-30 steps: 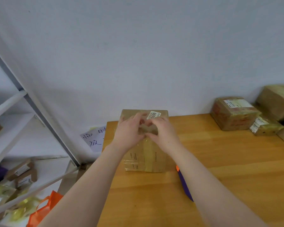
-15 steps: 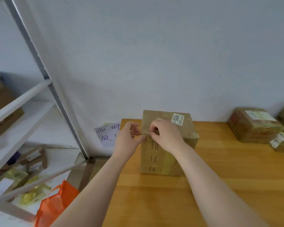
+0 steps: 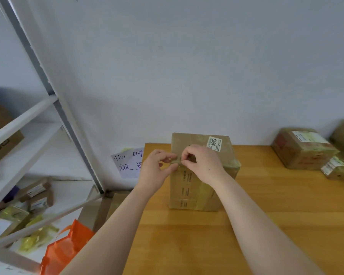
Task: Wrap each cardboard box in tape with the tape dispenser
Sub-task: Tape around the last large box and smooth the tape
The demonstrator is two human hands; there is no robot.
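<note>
The box stands upright on the table, near its far left corner and close to the wall. Glossy yellowish bands already run round it. On its top, toward the right, sits a white label printed "5699"; the smaller lines under the number are too fine to read. Dark print runs in short columns down the near face, also unreadable.

At the top left edge of the box both hands meet on a small crumpled bit of tape. The left hand reaches in from beside the box and pinches the bit between thumb and forefinger, the other fingers curled. The right hand lies over the top front edge, fingers curled tight, its fingertips nipping the same bit from the other side. The two hands are nearly touching.

Well apart at the table's far right lie other parcels, wrapped and bearing pale labels that cannot be read. Left of the table, a paper sign on the wall shows handwritten characters, 临时 above 放置, partly hidden by the table edge. Farther left stands a white rack with small boxes on its shelves, and an orange bag sits below.
</note>
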